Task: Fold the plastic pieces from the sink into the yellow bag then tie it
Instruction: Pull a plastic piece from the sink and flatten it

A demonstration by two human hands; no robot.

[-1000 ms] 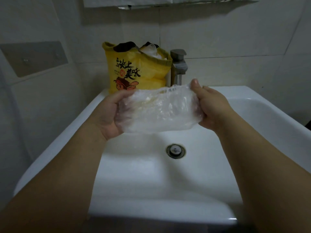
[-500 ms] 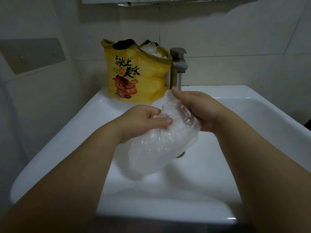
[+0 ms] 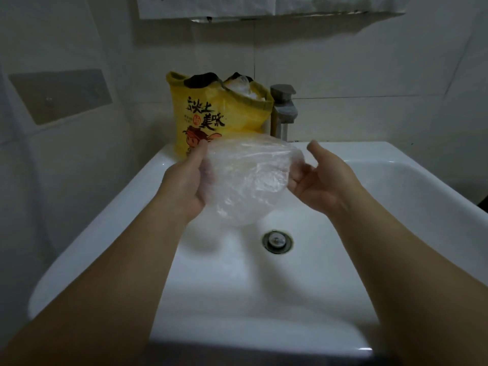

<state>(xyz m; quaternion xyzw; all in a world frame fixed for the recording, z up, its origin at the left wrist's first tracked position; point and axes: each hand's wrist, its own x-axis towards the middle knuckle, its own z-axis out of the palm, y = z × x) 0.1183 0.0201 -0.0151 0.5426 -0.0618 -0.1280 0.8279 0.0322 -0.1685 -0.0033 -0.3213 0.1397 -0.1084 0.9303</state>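
Left hand (image 3: 184,186): thumb and fingers grip plastic piece (image 3: 245,180), centre frame, above sink (image 3: 396,180).
Right hand (image 3: 322,186): fingers relaxed, spread, at its edge.

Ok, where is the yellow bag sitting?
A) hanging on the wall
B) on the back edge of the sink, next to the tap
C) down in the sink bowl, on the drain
B: the yellow bag stands upright on the back rim of the sink, right beside the tap.
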